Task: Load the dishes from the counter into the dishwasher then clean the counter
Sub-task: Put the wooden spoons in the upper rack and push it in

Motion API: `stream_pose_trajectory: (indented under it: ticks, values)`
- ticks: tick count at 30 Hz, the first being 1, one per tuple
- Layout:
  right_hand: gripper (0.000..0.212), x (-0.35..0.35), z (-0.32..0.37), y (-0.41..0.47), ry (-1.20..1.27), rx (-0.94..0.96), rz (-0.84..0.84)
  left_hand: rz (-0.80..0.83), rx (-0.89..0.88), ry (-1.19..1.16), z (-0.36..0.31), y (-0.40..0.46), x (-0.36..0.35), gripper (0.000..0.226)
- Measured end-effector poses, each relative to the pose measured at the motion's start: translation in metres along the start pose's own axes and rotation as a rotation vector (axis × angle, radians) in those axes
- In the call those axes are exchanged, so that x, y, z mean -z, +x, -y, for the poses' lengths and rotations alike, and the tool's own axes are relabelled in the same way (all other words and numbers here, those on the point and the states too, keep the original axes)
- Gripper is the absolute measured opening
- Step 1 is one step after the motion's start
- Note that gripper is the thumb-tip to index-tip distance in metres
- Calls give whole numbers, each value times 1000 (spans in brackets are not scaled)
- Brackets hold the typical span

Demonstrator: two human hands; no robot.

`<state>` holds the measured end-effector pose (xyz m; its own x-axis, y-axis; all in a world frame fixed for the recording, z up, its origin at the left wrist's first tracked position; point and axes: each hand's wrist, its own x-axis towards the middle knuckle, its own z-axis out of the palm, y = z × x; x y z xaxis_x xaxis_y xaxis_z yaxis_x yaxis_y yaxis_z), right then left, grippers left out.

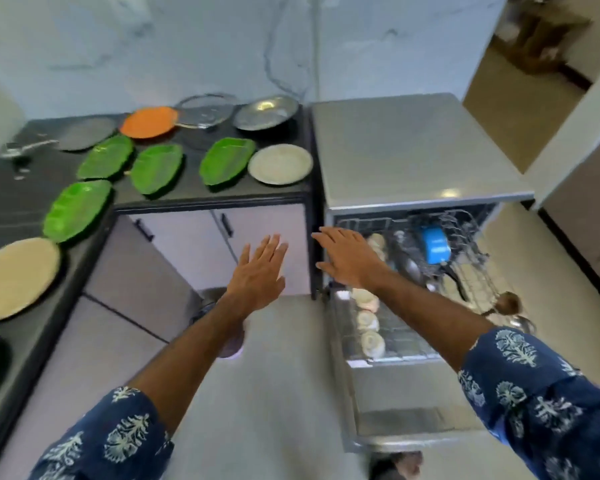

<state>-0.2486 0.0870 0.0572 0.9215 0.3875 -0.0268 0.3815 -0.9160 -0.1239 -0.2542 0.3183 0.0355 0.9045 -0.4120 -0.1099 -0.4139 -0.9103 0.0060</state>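
Both my hands are stretched out flat and empty in front of the dark L-shaped counter (187, 188). My left hand (260, 271) hovers before the cabinet doors; my right hand (350, 258) hovers at the left edge of the open dishwasher (413, 150). Its pulled-out rack (465, 244) holds a blue item (435, 245), dark pans and several pale bowls (369, 322). On the counter lie several green leaf-shaped plates (226, 161), an orange plate (149, 121), a cream plate (279, 164), a big beige plate (14, 277), steel plates (265, 112) and a glass lid (205, 110).
The lowered dishwasher door (413, 403) juts out over the floor at the right. Grey cabinet doors (201, 244) stand under the counter. A steel ladle (25, 148) lies at the counter's far left. A doorway (520, 81) opens at the upper right.
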Motion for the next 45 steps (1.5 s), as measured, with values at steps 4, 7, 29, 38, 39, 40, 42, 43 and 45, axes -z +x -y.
stream_pose_trajectory:
  ticks: [4, 7, 29, 38, 39, 40, 42, 43, 45]
  values:
    - [67, 26, 99, 62, 3, 135, -50, -80, 167, 25, 107, -61, 43, 75]
    - [67, 43, 161, 104, 1, 232, -91, -121, 283, 50, 173, -93, 68, 74]
    - [59, 50, 342, 480, 126, 583, -47, -142, 698, -52, 512, -48, 82, 67]
    - [55, 31, 385, 623, 113, 633, 49, -42, 805, -213, 615, 0, 43, 66]
    - [56, 27, 393, 636, 109, 636, 47, -38, 808, -222, 628, 5, 39, 65]
    - [56, 23, 400, 650, 107, 642, 44, -37, 806, -236, 643, 10, 34, 64]
    - [55, 12, 414, 672, 112, 653, 35, -33, 797, -263, 672, 21, 25, 64]
    - [54, 4, 421, 684, 119, 645, 41, -30, 788, -272, 689, 27, 18, 63]
    - [53, -17, 435, 706, 124, 632, 55, -41, 773, -286, 722, 41, 0, 62]
